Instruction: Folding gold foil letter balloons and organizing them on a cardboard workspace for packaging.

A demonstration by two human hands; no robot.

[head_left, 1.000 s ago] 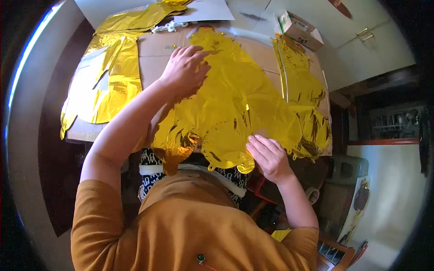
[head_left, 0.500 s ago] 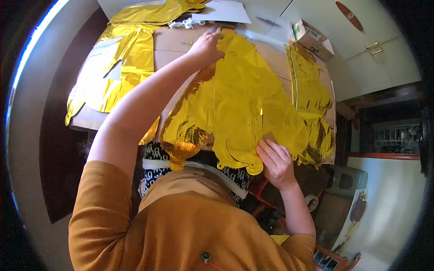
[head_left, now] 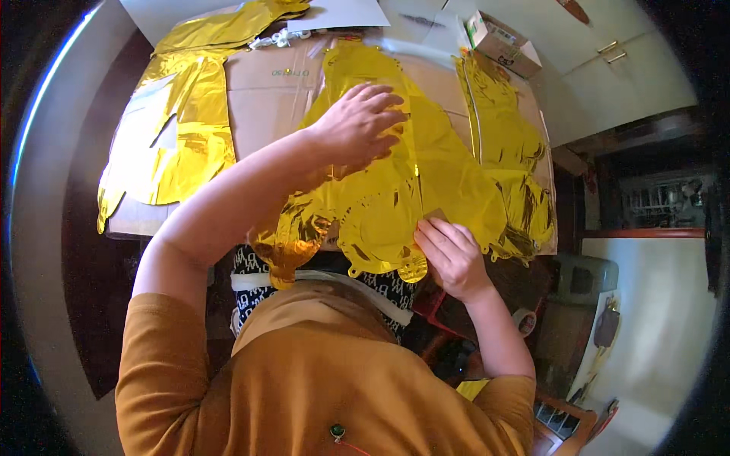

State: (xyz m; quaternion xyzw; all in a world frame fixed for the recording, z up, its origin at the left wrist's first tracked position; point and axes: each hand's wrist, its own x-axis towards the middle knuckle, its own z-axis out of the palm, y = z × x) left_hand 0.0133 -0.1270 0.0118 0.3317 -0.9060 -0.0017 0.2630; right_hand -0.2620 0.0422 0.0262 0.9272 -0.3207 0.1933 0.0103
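Note:
A large flat gold foil balloon (head_left: 449, 163) with rounded lobes and small tabs lies across a cardboard-covered table. Over its middle is my left hand (head_left: 361, 125), fingers spread apart and holding nothing; whether they touch the foil is hard to tell. At the balloon's near edge, my right hand (head_left: 455, 257) has its fingers pressed together on a small brown card-like piece (head_left: 436, 216) that pokes out past the fingertips. Its thumb is hidden. To the left of that hand hangs a rounded gold tab (head_left: 413, 267) over the table edge.
More gold foil sheets (head_left: 201, 99) lie at the left, and crumpled foil (head_left: 508, 129) at the right. Cardboard (head_left: 266, 114) shows between them. At the back are white knotted pieces (head_left: 277, 38), a white sheet (head_left: 338, 14) and an open small box (head_left: 502, 45).
My left hand has come from the balloon's far tip toward its middle, its fingers spreading. My right hand stays at the near edge with the brown piece. The whole view has shifted slightly.

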